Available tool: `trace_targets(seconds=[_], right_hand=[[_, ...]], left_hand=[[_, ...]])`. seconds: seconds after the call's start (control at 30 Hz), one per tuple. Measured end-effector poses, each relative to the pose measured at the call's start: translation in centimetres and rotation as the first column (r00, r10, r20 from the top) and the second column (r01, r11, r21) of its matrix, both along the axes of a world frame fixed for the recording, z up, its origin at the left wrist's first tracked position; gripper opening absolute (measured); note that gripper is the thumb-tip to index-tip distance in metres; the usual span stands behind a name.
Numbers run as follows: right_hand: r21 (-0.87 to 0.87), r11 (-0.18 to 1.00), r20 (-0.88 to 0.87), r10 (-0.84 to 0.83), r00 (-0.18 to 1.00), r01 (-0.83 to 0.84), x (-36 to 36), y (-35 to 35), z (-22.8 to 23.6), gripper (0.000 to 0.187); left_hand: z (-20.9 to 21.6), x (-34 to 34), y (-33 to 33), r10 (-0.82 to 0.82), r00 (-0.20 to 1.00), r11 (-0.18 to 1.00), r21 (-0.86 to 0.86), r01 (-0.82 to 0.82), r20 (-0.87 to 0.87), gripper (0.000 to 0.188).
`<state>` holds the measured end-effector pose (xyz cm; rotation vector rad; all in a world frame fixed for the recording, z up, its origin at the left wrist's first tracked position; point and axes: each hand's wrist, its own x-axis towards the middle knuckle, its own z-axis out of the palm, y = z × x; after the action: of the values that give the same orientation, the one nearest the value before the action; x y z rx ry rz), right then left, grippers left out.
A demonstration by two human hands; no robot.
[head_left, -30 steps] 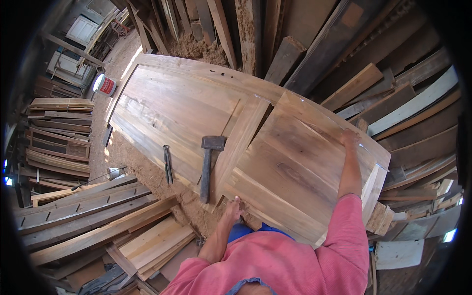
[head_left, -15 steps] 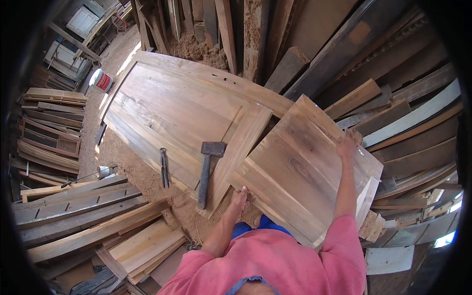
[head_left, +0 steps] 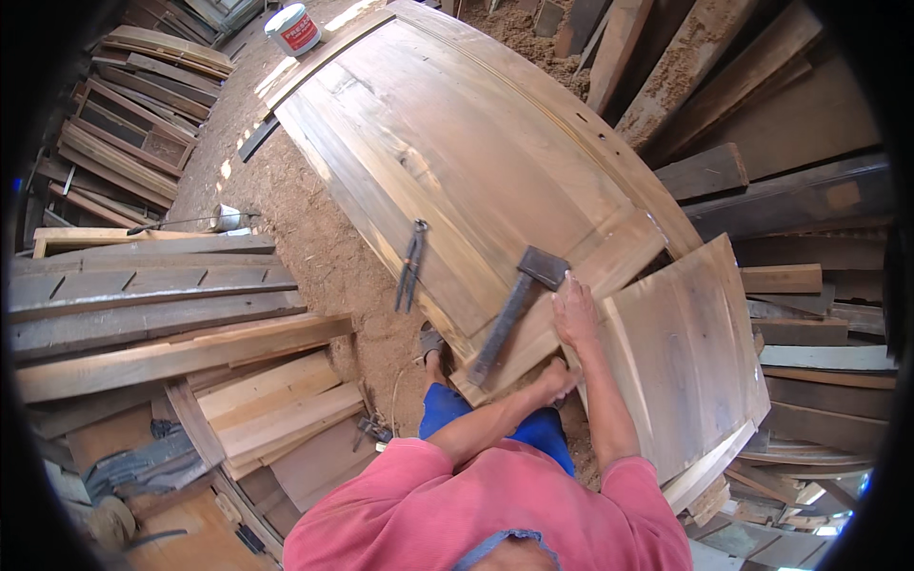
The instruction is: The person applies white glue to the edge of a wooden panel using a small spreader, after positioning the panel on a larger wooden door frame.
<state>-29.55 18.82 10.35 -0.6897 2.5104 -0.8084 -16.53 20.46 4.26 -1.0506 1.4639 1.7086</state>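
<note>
My right hand (head_left: 574, 312) switches edges!

Pliers (head_left: 410, 268), mallet (head_left: 501, 324), left hand (head_left: 556, 380) curled, right beside the mallet's head (either grip? can't tell), panel (head_left: 684, 357) rightmost: far edge now unheld, both hands gathered this end.

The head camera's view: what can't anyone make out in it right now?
All in the head view:
- Left hand: what it holds, if anything, is hidden by the hand itself.
- Right hand: too small to tell whether it touches the hammer.
- Large wooden panel: its top face hides its underside.
- White bucket: its wall hides any contents.
</note>
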Motion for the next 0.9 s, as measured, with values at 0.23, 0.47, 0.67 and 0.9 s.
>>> trace_targets(seconds=[0.23,0.47,0.67,0.9], right_hand=[[0.077,0.934,0.106,-0.354,0.929,0.348,6.5,-7.8,-2.6,0.071],[0.047,0.855,0.041,-0.519,0.854,0.517,6.9,-9.9,-3.1,0.073],[0.084,0.858,0.028,-0.511,0.859,0.507,7.0,-9.9,-4.5,0.073],[0.009,0.902,-0.115,-0.428,0.897,0.432,11.2,-11.8,-1.7,0.046]], left_hand=[[5.5,10.9,-13.7,-0.28,0.858,0.606,0.615,0.505,-0.43,0.045],[3.7,19.1,-36.8,-0.172,0.984,0.791,0.59,0.162,-0.039,0.047],[-3.0,29.2,-47.4,0.391,0.915,0.837,-0.373,-0.4,-0.103,0.029],[-6.1,40.9,-46.6,0.61,0.793,0.688,-0.506,-0.52,0.014,0.029]])
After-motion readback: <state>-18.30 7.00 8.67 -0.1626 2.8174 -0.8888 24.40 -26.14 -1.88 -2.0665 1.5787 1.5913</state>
